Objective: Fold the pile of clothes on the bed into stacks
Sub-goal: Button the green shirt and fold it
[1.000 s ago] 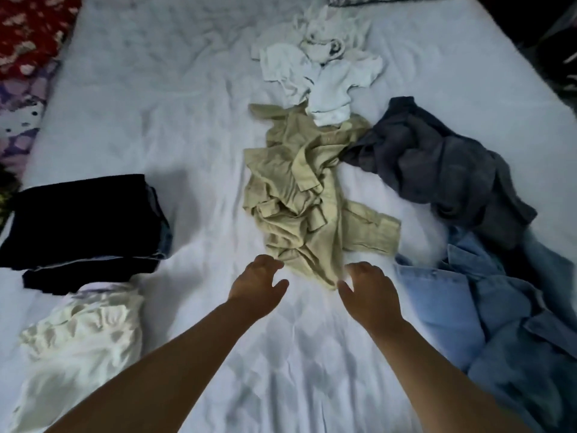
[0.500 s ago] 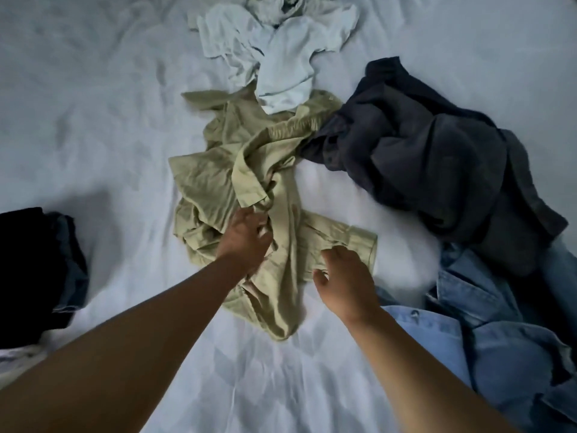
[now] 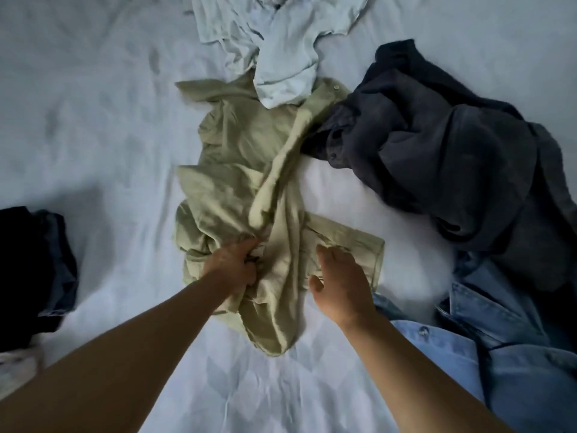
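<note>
A crumpled olive-green shirt (image 3: 249, 170) lies in the middle of the white bed sheet (image 3: 93, 120). My left hand (image 3: 232, 265) is closed on a bunch of its fabric near the lower middle. To the right of that, my right hand (image 3: 338, 287) hovers open, its fingers spread over the shirt's cuffed sleeve. A pale white garment (image 3: 281, 42) overlaps the green shirt's top edge. To the right lie a dark grey garment (image 3: 437, 145) and, nearer me, a light blue denim shirt (image 3: 484, 354).
A folded stack of dark clothes (image 3: 28, 270) sits at the left edge, with a bit of cream fabric (image 3: 15, 370) below it. Bare sheet stretches across the upper left and between my forearms.
Both hands reached forward from the near sheet onto the green shirt. My left hand closed on its fabric and bunched it. The view moved closer and the dark stack slid to the left edge.
</note>
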Tool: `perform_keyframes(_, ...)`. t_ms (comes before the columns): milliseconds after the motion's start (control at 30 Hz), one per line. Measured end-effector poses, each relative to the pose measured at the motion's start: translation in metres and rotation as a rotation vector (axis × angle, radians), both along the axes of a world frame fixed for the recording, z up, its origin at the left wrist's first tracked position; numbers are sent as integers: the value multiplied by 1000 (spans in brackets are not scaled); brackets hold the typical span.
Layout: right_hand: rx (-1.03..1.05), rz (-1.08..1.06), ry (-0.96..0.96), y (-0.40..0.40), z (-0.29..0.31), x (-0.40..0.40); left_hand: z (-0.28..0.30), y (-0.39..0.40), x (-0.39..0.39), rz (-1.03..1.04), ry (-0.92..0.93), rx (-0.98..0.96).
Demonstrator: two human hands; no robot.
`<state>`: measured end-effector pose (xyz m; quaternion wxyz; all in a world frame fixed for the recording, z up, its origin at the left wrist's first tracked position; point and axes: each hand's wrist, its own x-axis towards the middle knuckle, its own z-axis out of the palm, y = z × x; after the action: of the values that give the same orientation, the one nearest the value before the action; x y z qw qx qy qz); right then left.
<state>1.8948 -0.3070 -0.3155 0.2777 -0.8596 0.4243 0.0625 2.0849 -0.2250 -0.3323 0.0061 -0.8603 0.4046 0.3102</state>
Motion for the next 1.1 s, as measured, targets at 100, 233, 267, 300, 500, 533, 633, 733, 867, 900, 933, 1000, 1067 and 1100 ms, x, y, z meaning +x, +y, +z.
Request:
perform_keyframes(100, -31, 45, -16, 3, 17, 20, 27, 33, -16, -176, 54, -43)
perform_keyframes(233, -154, 91, -21, 20, 30, 41, 44, 90, -25, -319, 7, -97)
perform_keyframes(267, -199, 102, -25, 27, 30, 46, 47, 106, -25, -345, 1, -145)
perform_keyframes(300, -245, 112, -26, 32, 28, 49, 51, 121, -25, -344, 12, -179)
perform_keyframes(500, -374, 274, 104, 63, 27, 57, 61, 220, -7, -477, 4, -259)
perform_keyframes(533, -372, 294, 99, 71, 30, 60, 62, 239, -2, -478, 1, -263)
perform_keyframes(633, -364, 403, 49, 99, 37, 73, 66, 294, 5, -443, -14, -242)
perform_keyframes(733, -216, 500, 92, 135, 49, 84, 64, 340, 4, -308, -38, -231)
perform_keyframes(867, 118, 398, 99, 181, 62, 85, 66, 355, -9, -55, -87, -295)
perform_keyframes(900, 138, 377, 54, 190, 68, 84, 71, 347, -14, 12, -79, -304)
perform_keyframes(933, 133, 369, 17, 197, 75, 82, 78, 336, -19, 79, -51, -296)
perform_keyframes(1000, 159, 338, -46, 208, 91, 80, 84, 314, -30, 202, 7, -251)
perform_keyframes(1067, 196, 302, -80, 215, 108, 75, 87, 294, -41, 272, 63, -270)
perform_keyframes(1100, 208, 284, -101, 217, 116, 73, 88, 285, -45, 285, 97, -310)
